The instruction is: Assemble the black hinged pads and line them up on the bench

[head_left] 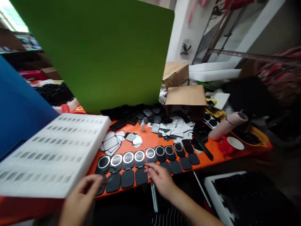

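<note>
A row of several black hinged, two-panel pieces (128, 178) lies along the front of the orange table. Most upper panels carry a ring, and some rings, such as the silver ring (139, 156), shine brightly. My left hand (81, 197), smeared by motion, is at the left end of the row with thumb and forefinger pinched together; whatever is between them cannot be made out. Over the middle of the row, my right hand (162, 180) stretches its fingers leftward, slightly apart, beside the black lower panel (141, 176). It covers part of the neighbouring piece.
A white foam tray (98, 138) with rows of slots stands left. Behind the row are pale rounded-square sheets (111, 143), a small white bottle (142, 126) and scattered paper (182, 127). A pink flask (228, 125) and red mug (229, 146) stand right; a green panel (105, 56) rises behind.
</note>
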Tool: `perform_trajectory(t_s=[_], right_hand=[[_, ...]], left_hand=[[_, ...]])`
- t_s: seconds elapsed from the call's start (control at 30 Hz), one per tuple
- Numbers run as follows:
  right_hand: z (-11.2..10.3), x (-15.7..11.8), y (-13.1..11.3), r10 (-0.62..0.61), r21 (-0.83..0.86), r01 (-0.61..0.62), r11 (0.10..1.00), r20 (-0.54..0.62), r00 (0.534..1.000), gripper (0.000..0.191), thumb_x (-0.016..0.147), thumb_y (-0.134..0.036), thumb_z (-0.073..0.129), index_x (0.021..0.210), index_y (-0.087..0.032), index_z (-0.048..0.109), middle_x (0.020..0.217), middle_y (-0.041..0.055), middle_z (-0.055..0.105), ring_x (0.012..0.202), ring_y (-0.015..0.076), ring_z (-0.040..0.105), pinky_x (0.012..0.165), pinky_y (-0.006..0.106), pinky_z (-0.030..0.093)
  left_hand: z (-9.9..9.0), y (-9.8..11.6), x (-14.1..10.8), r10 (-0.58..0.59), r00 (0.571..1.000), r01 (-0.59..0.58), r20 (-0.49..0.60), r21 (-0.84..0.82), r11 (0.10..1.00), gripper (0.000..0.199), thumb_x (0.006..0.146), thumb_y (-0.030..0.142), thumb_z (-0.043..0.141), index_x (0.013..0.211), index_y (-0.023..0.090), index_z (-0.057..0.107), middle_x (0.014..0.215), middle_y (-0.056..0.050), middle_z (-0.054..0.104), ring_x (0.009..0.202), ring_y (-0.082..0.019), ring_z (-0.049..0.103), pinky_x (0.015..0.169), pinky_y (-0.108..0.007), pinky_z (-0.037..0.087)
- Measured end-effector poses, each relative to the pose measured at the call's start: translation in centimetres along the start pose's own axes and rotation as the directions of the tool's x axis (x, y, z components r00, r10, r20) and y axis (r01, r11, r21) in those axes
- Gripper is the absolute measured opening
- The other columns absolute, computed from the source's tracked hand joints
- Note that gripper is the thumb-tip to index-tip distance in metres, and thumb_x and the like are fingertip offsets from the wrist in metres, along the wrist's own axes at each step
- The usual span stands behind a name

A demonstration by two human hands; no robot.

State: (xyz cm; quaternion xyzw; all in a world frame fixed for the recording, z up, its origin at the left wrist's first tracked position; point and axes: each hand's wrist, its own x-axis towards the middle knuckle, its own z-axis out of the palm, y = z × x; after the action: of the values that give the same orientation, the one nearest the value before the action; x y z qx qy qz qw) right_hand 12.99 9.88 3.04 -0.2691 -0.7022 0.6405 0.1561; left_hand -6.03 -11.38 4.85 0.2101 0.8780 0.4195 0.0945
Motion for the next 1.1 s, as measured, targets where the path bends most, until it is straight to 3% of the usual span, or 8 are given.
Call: perform_trajectory(t_s=[0.1, 0.23, 0.43, 0.57, 0.73, 0.87, 0.97, 1.1], right_hand=[[2.9, -0.9, 0.4, 0.046, 0.198, -0.045, 0.979, 0.002, 0.999, 0.037, 0.08, -0.047, 0.044, 0.103, -0.021, 0.058, 0.084, 0.004, 0.063, 0.063, 0.0139, 0.057, 0.059, 0.027, 0.046], [1.7, -2.1, 2.2, 0.129, 0.281, -0.096, 0.955, -0.102, 0.986, 0.034, 0.074, -0.047, 0.054, 0.087, -0.016, 0.06, 0.068, 0.0016, 0.059, 0.053, 0.0107, 0.051, 0.052, 0.024, 0.041], [-2.3, -3.1, 4.4, 0.236, 0.278, -0.192, 0.941, -0.134, 0.962, 0.036, 0.071, -0.049, 0.054, 0.085, -0.015, 0.056, 0.06, 0.0003, 0.056, 0.05, 0.0105, 0.048, 0.049, 0.022, 0.039], [-1.8, -5.1, 5.2, 0.316, 0.243, -0.289, 0.926, -0.077, 0.946, 0.026, 0.074, -0.042, 0.052, 0.08, -0.016, 0.055, 0.056, -0.0024, 0.052, 0.045, 0.0081, 0.044, 0.045, 0.02, 0.035], [-1.0, -7.9, 5.4, 0.258, 0.092, -0.26, 0.961, 0.035, 0.966, 0.018, 0.077, -0.032, 0.049, 0.084, -0.019, 0.06, 0.06, -0.0024, 0.054, 0.049, 0.0082, 0.045, 0.046, 0.019, 0.035], [-7.4, -6.7, 5.1, 0.105, -0.081, -0.128, 0.988, -0.241, 0.965, 0.024, 0.08, -0.036, 0.045, 0.086, -0.019, 0.059, 0.063, -0.0012, 0.054, 0.052, 0.0095, 0.046, 0.049, 0.019, 0.036], [-14.9, -3.3, 5.0, 0.0, -0.275, -0.178, 0.945, -0.544, 0.839, 0.034, 0.082, -0.042, 0.036, 0.095, -0.017, 0.055, 0.065, 0.0007, 0.055, 0.05, 0.0106, 0.047, 0.049, 0.021, 0.038], [-21.8, 1.9, 5.2, -0.078, -0.448, -0.253, 0.858, -0.599, 0.797, 0.034, 0.081, -0.039, 0.034, 0.096, -0.017, 0.055, 0.072, 0.0031, 0.059, 0.058, 0.0135, 0.053, 0.055, 0.023, 0.041]], left_hand=[[7.3, 4.0, -3.5, 0.047, 0.946, 0.051, 0.321, -0.292, 0.955, 0.032, 0.069, 0.051, 0.053, 0.067, 0.02, 0.055, 0.064, -0.002, 0.059, 0.064, -0.019, 0.057, 0.059, -0.026, 0.047], [11.6, 5.7, -5.4, 0.093, 0.901, 0.08, 0.424, -0.372, 0.925, 0.026, 0.073, 0.044, 0.053, 0.068, 0.019, 0.054, 0.066, -0.002, 0.057, 0.065, -0.018, 0.055, 0.06, -0.025, 0.046], [12.9, 5.3, -6.5, 0.163, 0.799, 0.067, 0.579, -0.354, 0.933, 0.025, 0.076, 0.038, 0.052, 0.09, 0.018, 0.057, 0.091, -0.006, 0.062, 0.086, -0.02, 0.057, 0.079, -0.03, 0.045], [13.1, 4.4, -7.5, 0.14, 0.727, 0.071, 0.672, -0.276, 0.959, 0.026, 0.077, 0.039, 0.05, 0.092, 0.019, 0.058, 0.093, -0.006, 0.063, 0.084, -0.02, 0.058, 0.076, -0.028, 0.046], [12.0, 2.8, -7.5, 0.102, 0.761, 0.014, 0.64, -0.173, 0.985, 0.027, 0.075, 0.041, 0.053, 0.088, 0.02, 0.061, 0.091, -0.004, 0.065, 0.085, -0.02, 0.058, 0.076, -0.025, 0.045], [11.0, 1.6, -7.2, 0.086, 0.802, -0.04, 0.591, -0.09, 0.995, 0.027, 0.074, 0.043, 0.053, 0.086, 0.021, 0.061, 0.09, -0.002, 0.065, 0.088, -0.021, 0.058, 0.078, -0.025, 0.045], [10.9, 0.7, -7.1, 0.074, 0.821, -0.049, 0.567, -0.059, 0.997, 0.027, 0.073, 0.044, 0.052, 0.086, 0.022, 0.062, 0.09, -0.001, 0.065, 0.089, -0.021, 0.058, 0.078, -0.024, 0.045], [11.0, -0.3, -7.4, 0.066, 0.85, -0.042, 0.523, -0.057, 0.997, 0.027, 0.071, 0.045, 0.054, 0.085, 0.023, 0.063, 0.091, -0.001, 0.066, 0.088, -0.02, 0.059, 0.077, -0.023, 0.046]])
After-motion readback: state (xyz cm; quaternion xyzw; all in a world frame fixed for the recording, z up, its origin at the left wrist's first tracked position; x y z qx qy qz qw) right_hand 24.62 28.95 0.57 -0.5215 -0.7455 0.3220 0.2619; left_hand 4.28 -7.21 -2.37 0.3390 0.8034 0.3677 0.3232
